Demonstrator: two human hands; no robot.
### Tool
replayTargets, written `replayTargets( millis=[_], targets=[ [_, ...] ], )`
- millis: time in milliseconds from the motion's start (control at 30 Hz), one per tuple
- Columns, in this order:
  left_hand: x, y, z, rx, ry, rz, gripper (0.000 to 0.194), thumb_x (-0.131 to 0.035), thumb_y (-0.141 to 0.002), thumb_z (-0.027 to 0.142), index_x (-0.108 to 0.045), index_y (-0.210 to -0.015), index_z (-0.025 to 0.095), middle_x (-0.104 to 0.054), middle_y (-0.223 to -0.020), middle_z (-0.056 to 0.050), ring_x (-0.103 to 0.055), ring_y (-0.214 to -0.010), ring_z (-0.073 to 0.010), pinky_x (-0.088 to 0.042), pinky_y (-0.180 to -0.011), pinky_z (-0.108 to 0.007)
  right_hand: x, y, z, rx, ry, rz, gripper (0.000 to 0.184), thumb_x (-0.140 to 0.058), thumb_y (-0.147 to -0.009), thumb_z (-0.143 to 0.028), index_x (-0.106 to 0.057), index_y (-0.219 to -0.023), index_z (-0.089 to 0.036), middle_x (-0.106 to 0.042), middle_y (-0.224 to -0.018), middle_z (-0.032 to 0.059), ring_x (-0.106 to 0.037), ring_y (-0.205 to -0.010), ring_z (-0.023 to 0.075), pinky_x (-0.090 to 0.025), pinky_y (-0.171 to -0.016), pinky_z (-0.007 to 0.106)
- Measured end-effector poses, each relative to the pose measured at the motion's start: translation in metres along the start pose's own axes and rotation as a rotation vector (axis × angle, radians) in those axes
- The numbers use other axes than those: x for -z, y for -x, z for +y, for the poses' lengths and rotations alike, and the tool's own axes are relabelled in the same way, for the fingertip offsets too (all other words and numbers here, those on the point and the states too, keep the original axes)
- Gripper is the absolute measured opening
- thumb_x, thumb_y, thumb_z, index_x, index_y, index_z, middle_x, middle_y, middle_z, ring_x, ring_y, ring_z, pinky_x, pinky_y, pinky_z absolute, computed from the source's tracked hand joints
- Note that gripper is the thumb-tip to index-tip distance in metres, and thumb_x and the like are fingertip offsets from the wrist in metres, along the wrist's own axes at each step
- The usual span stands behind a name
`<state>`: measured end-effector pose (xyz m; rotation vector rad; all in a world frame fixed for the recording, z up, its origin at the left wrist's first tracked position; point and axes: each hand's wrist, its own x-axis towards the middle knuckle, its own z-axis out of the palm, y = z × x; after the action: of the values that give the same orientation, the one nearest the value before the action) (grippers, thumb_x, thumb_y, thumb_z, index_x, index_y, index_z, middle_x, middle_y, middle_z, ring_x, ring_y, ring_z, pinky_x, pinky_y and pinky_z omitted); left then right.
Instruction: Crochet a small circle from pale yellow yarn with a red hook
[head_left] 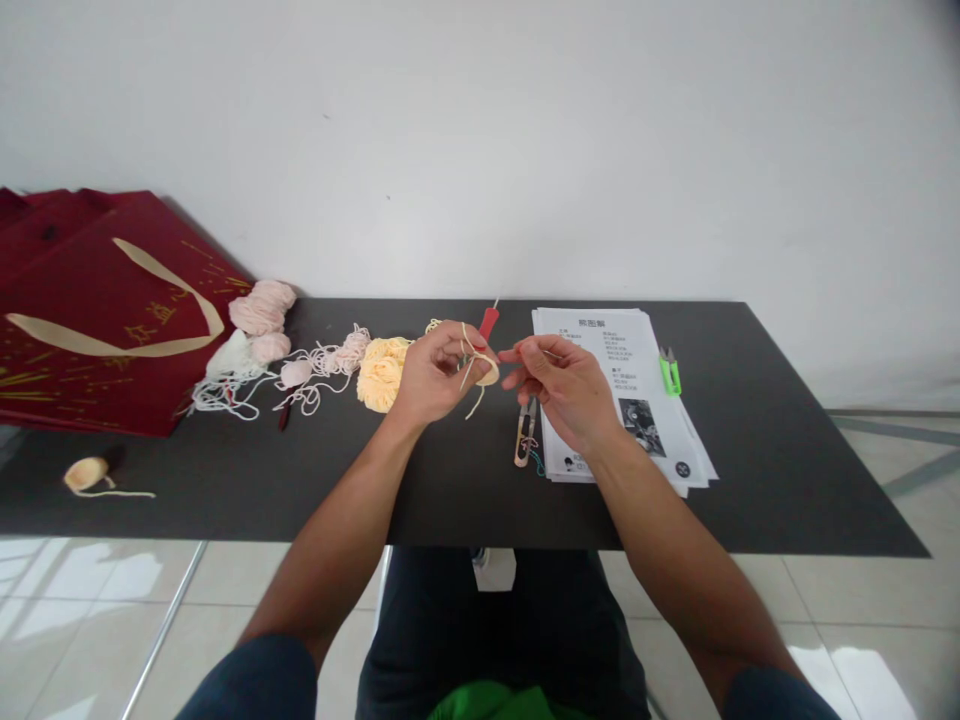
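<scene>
My left hand pinches a small cream-yellow crocheted piece, with a loop of yarn around the fingers and a short tail hanging below. Just right of it, my right hand has its fingers curled and its thumb against the index finger; whatever they may hold is too small to make out. A red-handled tool with a thin pale tip shows just behind my left fingertips. A yellow yarn ball sits left of my left hand, on the dark table.
Printed sheets lie under my right hand, with green-handled snips on them and another pair of snips beside them. Pink yarn and loose white strands lie by a red bag. Another crocheted piece rests far left.
</scene>
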<state>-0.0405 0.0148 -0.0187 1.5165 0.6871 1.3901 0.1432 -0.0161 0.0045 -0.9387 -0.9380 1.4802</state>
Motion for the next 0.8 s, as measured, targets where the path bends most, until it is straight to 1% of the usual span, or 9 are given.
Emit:
replayTargets(
  millis=[100, 167, 267, 400, 500, 600, 667, 800],
  targets=[
    [-0.001, 0.001, -0.001, 0.036, -0.015, 0.003, 0.038, -0.090, -0.076, 0.038, -0.064, -0.097, 0.020, -0.079, -0.081, -0.004, -0.071, -0.064, -0.0131, -0.053, -0.060, -0.022, 0.000, -0.001, 0.000, 0.013, 0.044, 0.055, 0.029, -0.085, -0.081, -0.046, -0.080, -0.091, -0.020, -0.069, -0.071, -0.0016, -0.053, -0.055, 0.0070, -0.040, -0.047, 0.023],
    [-0.002, 0.001, -0.002, 0.045, 0.001, 0.002, 0.040, -0.092, -0.074, 0.038, -0.064, -0.097, 0.020, -0.079, -0.080, -0.003, -0.073, -0.066, -0.0140, -0.055, -0.062, -0.023, 0.000, -0.001, -0.001, -0.009, 0.031, 0.064, 0.027, -0.086, -0.080, -0.045, -0.081, -0.092, -0.020, -0.064, -0.068, -0.0029, -0.049, -0.055, 0.0066, -0.038, -0.048, 0.024],
    [-0.002, 0.002, -0.004, 0.049, 0.005, 0.015, 0.041, -0.093, -0.072, 0.036, -0.065, -0.097, 0.020, -0.079, -0.081, -0.003, -0.073, -0.067, -0.0146, -0.054, -0.062, -0.023, -0.002, 0.000, -0.001, -0.024, -0.005, 0.019, 0.025, -0.086, -0.079, -0.040, -0.080, -0.094, -0.020, -0.069, -0.075, -0.0005, -0.054, -0.060, 0.0078, -0.041, -0.052, 0.024],
    [-0.004, 0.002, -0.006, 0.075, -0.034, 0.068, 0.038, -0.091, -0.074, 0.037, -0.066, -0.097, 0.020, -0.080, -0.083, -0.005, -0.073, -0.067, -0.0153, -0.052, -0.059, -0.024, -0.004, 0.002, 0.002, 0.044, 0.042, 0.003, 0.019, -0.083, -0.081, -0.035, -0.074, -0.091, -0.021, -0.074, -0.079, 0.0007, -0.059, -0.062, 0.0100, -0.044, -0.053, 0.025],
    [-0.006, 0.003, -0.008, 0.081, -0.045, 0.093, 0.037, -0.090, -0.075, 0.036, -0.065, -0.098, 0.021, -0.081, -0.084, -0.005, -0.074, -0.068, -0.0160, -0.054, -0.062, -0.026, -0.002, 0.004, 0.004, 0.085, 0.121, 0.028, 0.019, -0.081, -0.083, -0.035, -0.068, -0.091, -0.022, -0.075, -0.079, 0.0001, -0.060, -0.060, 0.0105, -0.043, -0.050, 0.024],
    [-0.007, 0.004, -0.012, 0.079, -0.070, 0.123, 0.034, -0.089, -0.075, 0.033, -0.066, -0.097, 0.021, -0.081, -0.086, -0.005, -0.075, -0.069, -0.0165, -0.055, -0.064, -0.027, -0.002, 0.006, 0.003, 0.111, 0.181, 0.035, 0.019, -0.079, -0.085, -0.035, -0.067, -0.093, -0.023, -0.075, -0.078, 0.0003, -0.059, -0.059, 0.0102, -0.042, -0.050, 0.024],
    [-0.009, 0.006, -0.014, 0.073, -0.082, 0.136, 0.033, -0.089, -0.075, 0.030, -0.066, -0.098, 0.021, -0.081, -0.087, -0.004, -0.074, -0.069, -0.0163, -0.056, -0.066, -0.028, -0.003, 0.009, 0.001, 0.120, 0.198, 0.023, 0.018, -0.079, -0.085, -0.034, -0.068, -0.093, -0.023, -0.076, -0.077, 0.0001, -0.059, -0.058, 0.0098, -0.043, -0.051, 0.024],
    [-0.012, 0.009, -0.019, 0.045, -0.108, 0.131, 0.027, -0.086, -0.079, 0.026, -0.068, -0.099, 0.022, -0.081, -0.085, -0.003, -0.074, -0.071, -0.0162, -0.056, -0.070, -0.029, -0.011, 0.014, 0.000, 0.091, 0.211, 0.016, 0.020, -0.080, -0.082, -0.031, -0.065, -0.092, -0.023, -0.077, -0.073, -0.0004, -0.059, -0.055, 0.0096, -0.048, -0.053, 0.024]
  ],
)
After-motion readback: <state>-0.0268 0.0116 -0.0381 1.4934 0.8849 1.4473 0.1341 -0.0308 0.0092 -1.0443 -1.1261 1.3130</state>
